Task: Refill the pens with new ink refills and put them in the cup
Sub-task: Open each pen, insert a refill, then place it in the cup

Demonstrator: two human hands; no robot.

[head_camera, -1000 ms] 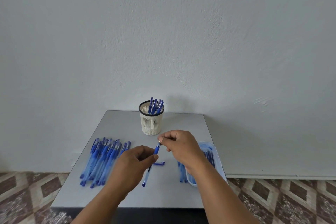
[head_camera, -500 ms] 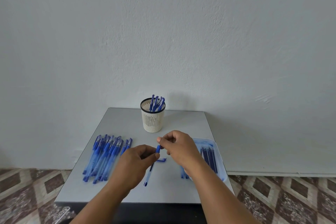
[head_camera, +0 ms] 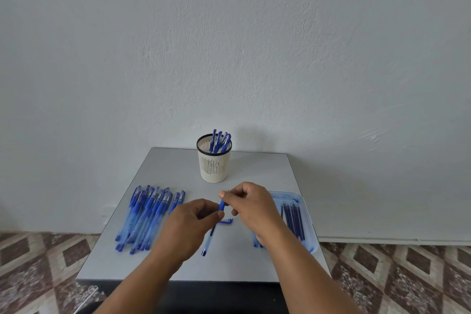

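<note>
Blue translucent plastic pen [head_camera: 213, 227] held above grey tabletop [head_camera: 178, 168], long axis slanting away toward cream mesh cup [head_camera: 214, 160]. Left hand [head_camera: 187, 231] gripping barrel mid-length; right hand [head_camera: 251, 205] pinching tip end, nearer cup.

Tray [head_camera: 309, 214] partly behind right forearm

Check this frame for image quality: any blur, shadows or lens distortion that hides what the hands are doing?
Head view: light is soft and even, no glare; the cup throws a faint shadow on the wall to its right. The loose pens on the left look smeared. The left hand and right hand are sharp enough to show both holding a pen. Wide-angle bending shows at the floor edges.
</note>
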